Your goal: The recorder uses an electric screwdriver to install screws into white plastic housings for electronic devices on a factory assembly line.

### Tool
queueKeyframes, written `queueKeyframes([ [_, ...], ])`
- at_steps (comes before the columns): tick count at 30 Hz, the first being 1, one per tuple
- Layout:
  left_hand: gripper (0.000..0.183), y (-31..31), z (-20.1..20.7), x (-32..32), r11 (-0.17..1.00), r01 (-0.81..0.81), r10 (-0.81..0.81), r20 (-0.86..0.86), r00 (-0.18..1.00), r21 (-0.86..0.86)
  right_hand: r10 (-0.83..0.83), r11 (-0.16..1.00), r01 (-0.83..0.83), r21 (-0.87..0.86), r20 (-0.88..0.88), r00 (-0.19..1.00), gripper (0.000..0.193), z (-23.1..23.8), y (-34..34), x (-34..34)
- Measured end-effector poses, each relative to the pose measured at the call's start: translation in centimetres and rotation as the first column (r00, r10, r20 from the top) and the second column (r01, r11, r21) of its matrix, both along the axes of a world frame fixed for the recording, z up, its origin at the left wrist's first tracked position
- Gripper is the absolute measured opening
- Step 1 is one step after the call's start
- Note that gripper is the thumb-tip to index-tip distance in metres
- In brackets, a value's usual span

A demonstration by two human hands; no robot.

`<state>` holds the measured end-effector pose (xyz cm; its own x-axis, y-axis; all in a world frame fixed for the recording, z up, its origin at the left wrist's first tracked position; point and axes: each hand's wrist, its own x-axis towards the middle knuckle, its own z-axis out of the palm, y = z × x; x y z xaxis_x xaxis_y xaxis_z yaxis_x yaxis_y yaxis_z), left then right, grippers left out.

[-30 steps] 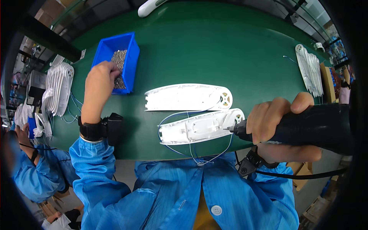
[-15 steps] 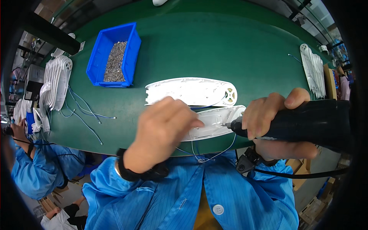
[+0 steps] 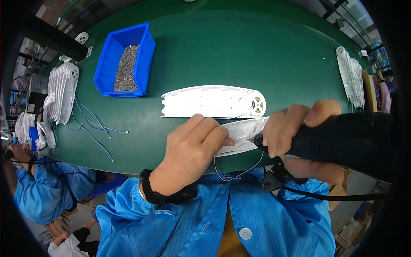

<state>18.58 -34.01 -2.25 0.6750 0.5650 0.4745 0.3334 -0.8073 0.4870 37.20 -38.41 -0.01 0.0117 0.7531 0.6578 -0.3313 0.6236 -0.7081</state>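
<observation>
My right hand is wrapped round a black electric screwdriver lying nearly level, its bit pointing left. The bit's tip meets the inside of a narrow white plastic shell near the table's front edge. Over that shell's left end is my left hand, fingers curled, thumb beside the bit; its fingertips, and anything in them, are hidden. Just beyond lies a second, wider white shell, open side up, with a round hub at its right end. Thin wires hang from the nearer shell over the edge.
A blue bin of screws stands back left. Stacked white shells with loose wires lie at the left, another stack at the far right. A black post rises at back left. A co-worker's blue sleeve shows left.
My left hand has shifted right and lower over the nearer shell, its thumb closer to the bit. The screwdriver and right hand have moved slightly left.
</observation>
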Motion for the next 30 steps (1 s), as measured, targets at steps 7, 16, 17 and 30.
queueKeyframes([
  [7, 0.02, -0.5, 0.5, 1.1, 0.994, 0.025, -0.021, -0.041, 0.999, 0.103, 0.081, 0.997, -0.081, 0.003, -0.078, 0.994, 0.072, 0.9, 0.4, 0.9],
  [16, 0.02, -0.7, 0.9, 2.5, 0.991, 0.13, -0.132, 0.043, 0.99, 0.034, 0.074, 0.991, -0.082, -0.102, -0.08, 0.994, 0.066, 3.7, -1.6, 0.7],
  [17, 0.021, -0.7, 1.0, 2.6, 0.99, 0.143, -0.143, 0.043, 0.989, 0.009, 0.055, 0.993, -0.065, -0.097, -0.1, 0.993, 0.066, 3.7, -1.8, 0.6],
  [30, 0.073, -1.4, 2.5, 2.6, 0.984, 0.168, -0.176, -0.228, 0.958, -0.052, -0.057, 0.992, 0.058, -0.111, 0.006, 0.998, 0.069, 2.0, -3.7, 3.1],
])
